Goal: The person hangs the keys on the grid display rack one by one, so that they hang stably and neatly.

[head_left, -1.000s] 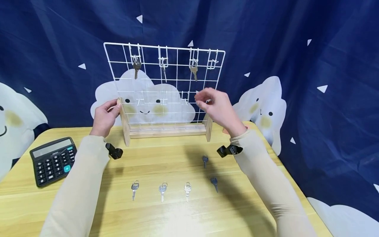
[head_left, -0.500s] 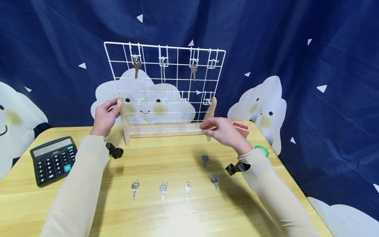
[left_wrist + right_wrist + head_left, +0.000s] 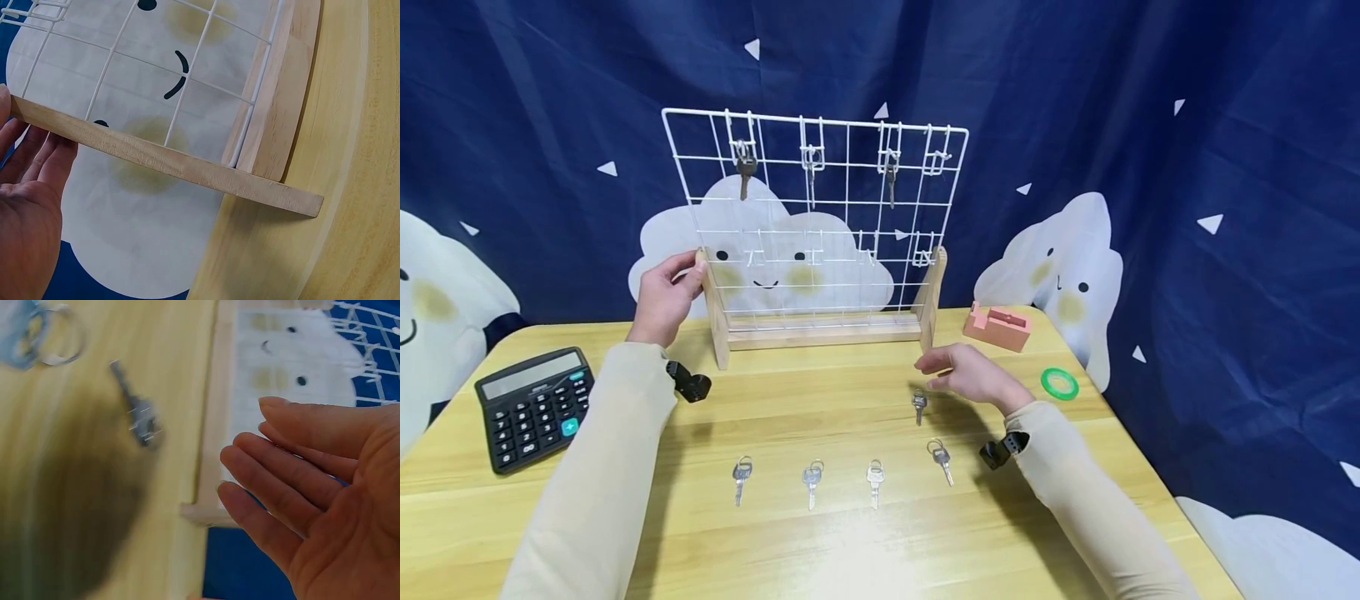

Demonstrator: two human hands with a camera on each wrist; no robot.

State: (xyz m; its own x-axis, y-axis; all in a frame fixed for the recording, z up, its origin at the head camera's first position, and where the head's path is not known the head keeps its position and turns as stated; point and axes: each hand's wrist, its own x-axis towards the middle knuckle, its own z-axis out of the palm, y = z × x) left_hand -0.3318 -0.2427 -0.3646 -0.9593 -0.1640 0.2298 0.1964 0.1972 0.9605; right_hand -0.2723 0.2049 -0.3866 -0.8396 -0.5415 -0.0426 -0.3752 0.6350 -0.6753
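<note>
the left hand [image 3: 664,293] holds the left wooden upright of the white wire grid rack on its pale wooden base [image 3: 815,225], fingers wrapped behind the post and the thumb at its front; the left wrist view shows the straight fingers [image 3: 39,147] lying against the wooden foot bar. the rack stands upright at the back of the yellow wooden table [image 3: 820,542], in front of a dark blue cloth printed with white smiling clouds [image 3: 1075,125]. three keys hang from hooks along the rack's top row, a brass-coloured one [image 3: 745,171] at the left, then two grey ones further right. the right hand [image 3: 967,376] hovers low over the table with its fingers loosely spread and holding nothing, palm open in the right wrist view [image 3: 325,487], just above and beside a small dark-headed key [image 3: 918,406] lying flat on the table, not touching it. nearer the person four more keys lie in a row, the rightmost one [image 3: 942,459] near the right wrist. a black desk calculator [image 3: 533,407] lies at the table's left edge, a pink block-shaped holder [image 3: 997,327] stands right of the rack, and a green ring [image 3: 1059,383] lies near the right edge.
</note>
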